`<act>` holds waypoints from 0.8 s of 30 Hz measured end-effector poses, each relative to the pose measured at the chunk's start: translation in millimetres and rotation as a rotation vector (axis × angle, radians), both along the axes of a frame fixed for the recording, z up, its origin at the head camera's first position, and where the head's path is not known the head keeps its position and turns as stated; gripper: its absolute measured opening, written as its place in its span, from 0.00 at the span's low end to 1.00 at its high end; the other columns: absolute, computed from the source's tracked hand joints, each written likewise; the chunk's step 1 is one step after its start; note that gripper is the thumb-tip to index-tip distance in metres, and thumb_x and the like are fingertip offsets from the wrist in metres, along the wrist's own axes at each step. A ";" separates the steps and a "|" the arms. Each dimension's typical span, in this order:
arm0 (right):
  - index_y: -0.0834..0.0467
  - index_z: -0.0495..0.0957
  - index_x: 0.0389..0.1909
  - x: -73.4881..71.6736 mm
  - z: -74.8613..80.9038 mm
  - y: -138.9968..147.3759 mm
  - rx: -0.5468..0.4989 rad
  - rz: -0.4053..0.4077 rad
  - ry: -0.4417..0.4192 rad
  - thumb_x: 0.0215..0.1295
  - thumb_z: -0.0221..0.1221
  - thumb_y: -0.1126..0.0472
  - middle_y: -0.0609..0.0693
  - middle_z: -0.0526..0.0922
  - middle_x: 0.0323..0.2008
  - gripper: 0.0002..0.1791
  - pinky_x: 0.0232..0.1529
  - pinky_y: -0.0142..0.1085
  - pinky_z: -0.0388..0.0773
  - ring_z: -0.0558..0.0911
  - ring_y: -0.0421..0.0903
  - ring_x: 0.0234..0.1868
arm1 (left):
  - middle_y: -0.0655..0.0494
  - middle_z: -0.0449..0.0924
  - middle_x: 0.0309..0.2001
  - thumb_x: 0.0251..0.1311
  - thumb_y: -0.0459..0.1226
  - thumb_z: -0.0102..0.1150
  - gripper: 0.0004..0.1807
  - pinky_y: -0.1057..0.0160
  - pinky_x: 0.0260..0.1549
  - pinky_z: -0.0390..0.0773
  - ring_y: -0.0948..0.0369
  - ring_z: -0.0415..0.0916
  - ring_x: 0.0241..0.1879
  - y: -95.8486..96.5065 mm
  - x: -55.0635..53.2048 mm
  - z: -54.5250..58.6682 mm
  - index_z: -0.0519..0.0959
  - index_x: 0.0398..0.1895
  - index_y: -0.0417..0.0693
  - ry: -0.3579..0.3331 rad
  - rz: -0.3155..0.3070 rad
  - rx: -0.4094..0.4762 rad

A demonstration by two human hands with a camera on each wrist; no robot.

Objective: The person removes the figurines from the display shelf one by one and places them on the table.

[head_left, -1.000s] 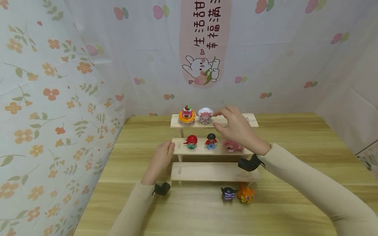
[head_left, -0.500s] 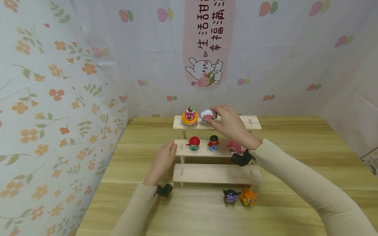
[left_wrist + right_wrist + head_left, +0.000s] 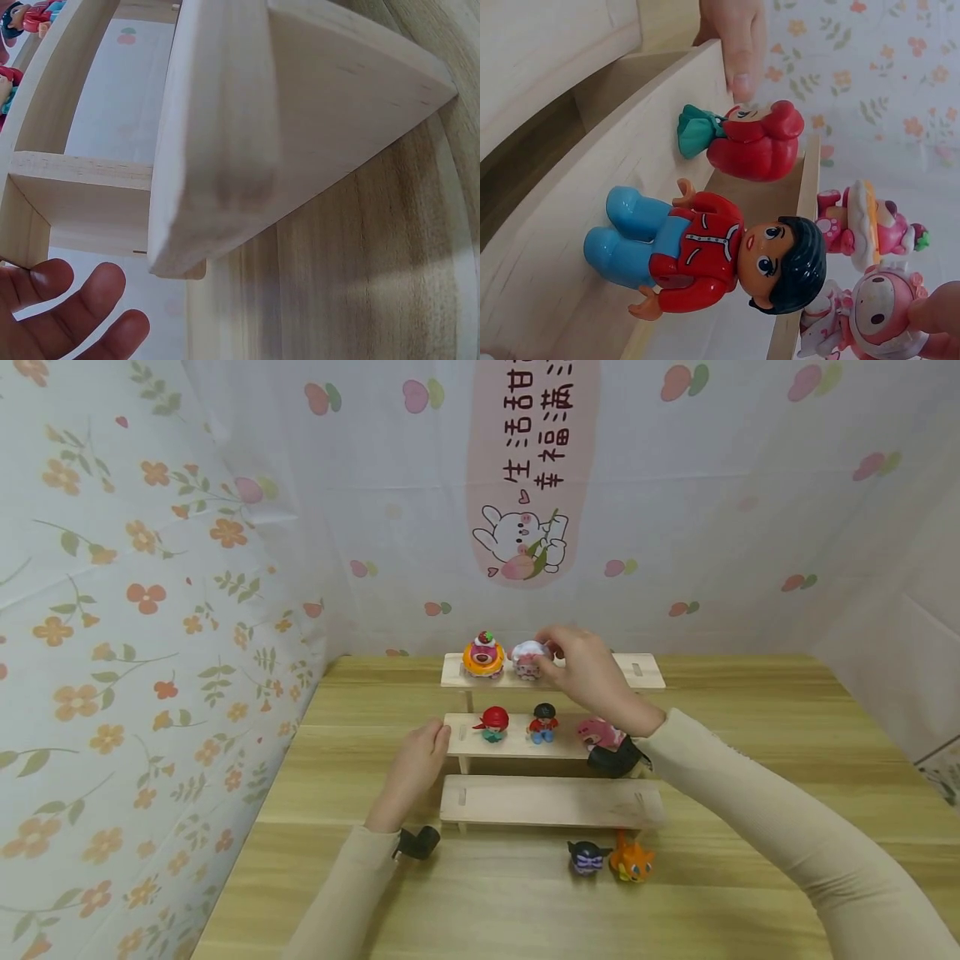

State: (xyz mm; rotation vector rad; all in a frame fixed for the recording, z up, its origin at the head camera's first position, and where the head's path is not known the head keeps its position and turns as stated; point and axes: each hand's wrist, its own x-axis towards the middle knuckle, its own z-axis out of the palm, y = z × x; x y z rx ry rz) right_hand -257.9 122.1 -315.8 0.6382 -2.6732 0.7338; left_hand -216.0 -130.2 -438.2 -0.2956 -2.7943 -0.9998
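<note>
My right hand pinches a pink rabbit-like figurine with a white frilly cap between thumb and fingers, on the top tier of a wooden stepped stand. In the right wrist view, the thumb lies against the head of that figurine. To its left sits a pink bear figurine in an orange ring. My left hand grips the left end of the middle tier, thumb on top. In the left wrist view, its fingers curl near the stand's underside.
On the middle tier are a red-haired figurine, a black-haired figurine in a red jacket and a pink figurine lying down. A black figurine and an orange one are on the table before the stand.
My right hand has moved left, from beside the capped figurine to a pinch around it. My left hand still holds the stand; the head view has shifted slightly.
</note>
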 end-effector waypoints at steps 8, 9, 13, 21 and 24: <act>0.61 0.77 0.45 6.6 1.4 5.8 -0.021 0.009 0.029 0.63 0.60 0.60 0.56 0.82 0.35 0.12 0.38 0.43 0.73 0.76 0.51 0.37 | 0.56 0.59 0.19 0.72 0.39 0.42 0.14 0.63 0.21 0.63 0.58 0.61 0.22 2.4 0.5 -0.7 0.68 0.27 0.44 0.014 -0.002 0.008; 0.61 0.77 0.45 7.8 2.2 6.2 -0.025 0.008 0.034 0.63 0.60 0.60 0.56 0.82 0.35 0.12 0.38 0.43 0.72 0.76 0.51 0.37 | 0.56 0.58 0.19 0.72 0.39 0.42 0.14 0.64 0.21 0.63 0.59 0.61 0.22 2.5 0.7 -0.8 0.68 0.27 0.44 0.014 0.001 0.008; 0.61 0.77 0.44 12.7 5.7 7.4 -0.038 0.006 0.043 0.63 0.61 0.60 0.56 0.83 0.35 0.11 0.37 0.42 0.71 0.77 0.51 0.36 | 0.56 0.58 0.19 0.72 0.39 0.42 0.14 0.64 0.21 0.62 0.59 0.60 0.21 2.2 1.1 -0.7 0.67 0.27 0.44 0.004 0.003 0.009; 0.62 0.76 0.42 29.0 15.9 11.3 -0.029 0.002 0.049 0.62 0.61 0.60 0.55 0.82 0.34 0.11 0.38 0.43 0.73 0.78 0.53 0.37 | 0.56 0.60 0.19 0.73 0.40 0.41 0.14 0.63 0.21 0.63 0.58 0.61 0.22 2.3 1.8 1.1 0.69 0.28 0.44 -0.017 0.009 -0.002; 0.61 0.76 0.40 35.6 18.9 13.6 -0.034 0.011 0.069 0.61 0.62 0.59 0.53 0.81 0.33 0.11 0.38 0.42 0.72 0.77 0.52 0.36 | 0.55 0.60 0.20 0.73 0.40 0.41 0.14 0.63 0.21 0.63 0.58 0.61 0.22 1.7 1.4 1.1 0.69 0.28 0.44 -0.014 0.006 -0.004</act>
